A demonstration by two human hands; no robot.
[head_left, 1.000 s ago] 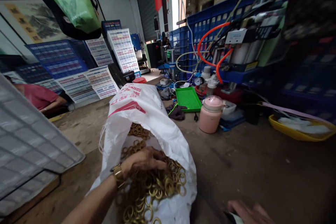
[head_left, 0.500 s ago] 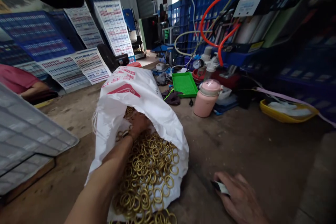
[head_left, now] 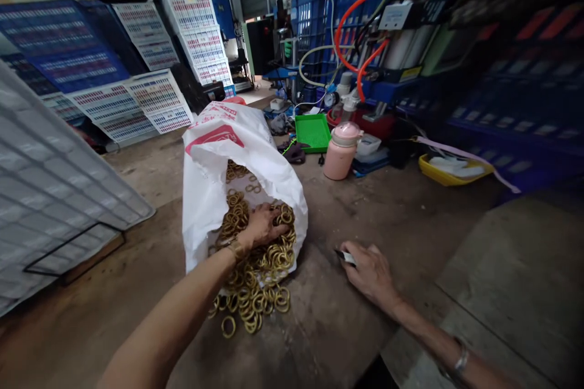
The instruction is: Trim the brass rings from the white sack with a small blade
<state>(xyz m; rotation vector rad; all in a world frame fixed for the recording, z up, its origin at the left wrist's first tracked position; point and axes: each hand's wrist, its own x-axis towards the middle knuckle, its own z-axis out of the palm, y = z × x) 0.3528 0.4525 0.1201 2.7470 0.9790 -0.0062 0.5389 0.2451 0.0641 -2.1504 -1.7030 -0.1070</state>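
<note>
A white woven sack (head_left: 214,170) with red print lies open on the brown table (head_left: 410,219). Brass rings (head_left: 249,292) fill its mouth and spill onto the table in front. My left hand (head_left: 263,226) lies palm down on the rings at the sack's mouth, fingers curled into the pile. My right hand (head_left: 369,270) rests on the table to the right of the sack, fingers closed around a small dark and white object (head_left: 345,255) that I cannot identify.
A pink bottle (head_left: 341,151) and a green tray (head_left: 312,132) stand behind the sack. A yellow tray (head_left: 449,171) sits at the right. White grid crates (head_left: 50,188) lean at the left. Blue crates and a machine with orange hoses (head_left: 360,42) line the back.
My left hand has pulled back from deep in the sack toward its mouth, dragging rings out onto the table. My right hand has come forward beside the sack. My view has pulled back.
</note>
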